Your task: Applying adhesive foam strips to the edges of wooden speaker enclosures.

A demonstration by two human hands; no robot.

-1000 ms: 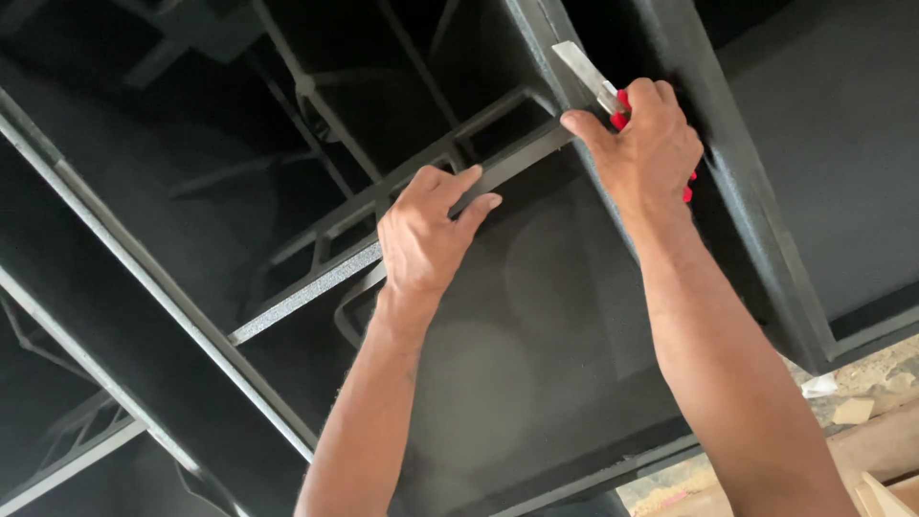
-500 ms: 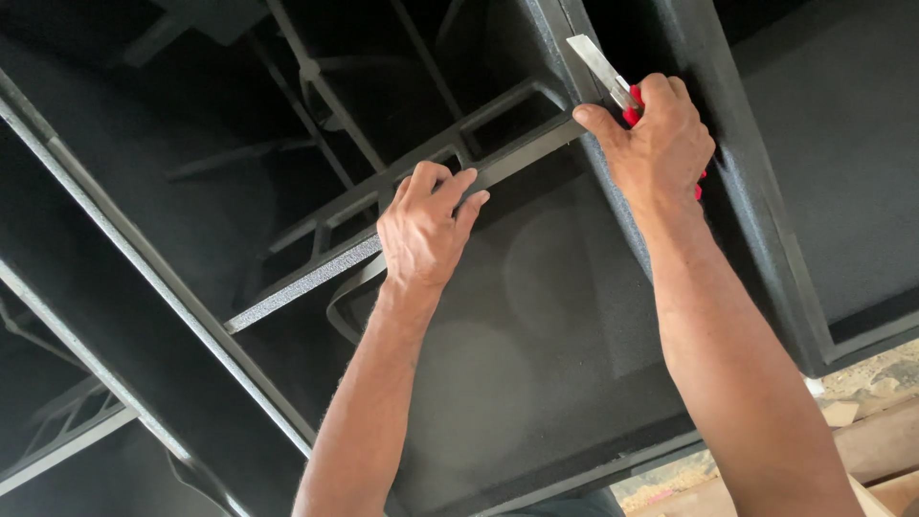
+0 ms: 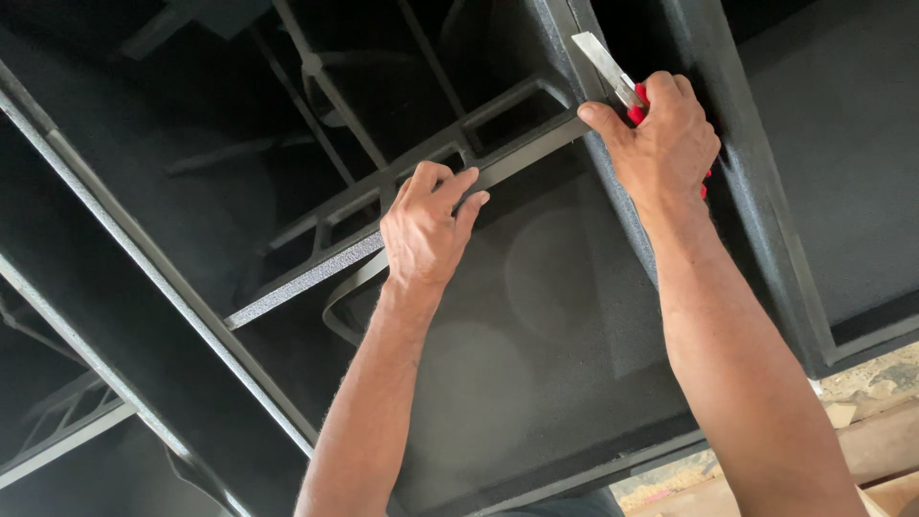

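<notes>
The left hand (image 3: pixel 426 225) presses the grey strip (image 3: pixel 517 163) flat against the black cabinet (image 3: pixel 536 316) (steadying it) while the right hand (image 3: pixel 665 144), fingers closed, grips the red-handled knife (image 3: pixel 613 72).

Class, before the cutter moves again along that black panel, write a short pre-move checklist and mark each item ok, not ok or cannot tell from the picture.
1. Right hand has a closed grip on the red-handled cutter: ok.
2. Blade extended and at the grey strip's end by the corner: ok.
3. Left hand presses the strip onto the black panel: ok.
4. Left fingers apart from the blade: ok.
5. Blade sharpness: cannot tell.
6. Loose strip tail hangs below the left hand: ok.
</notes>
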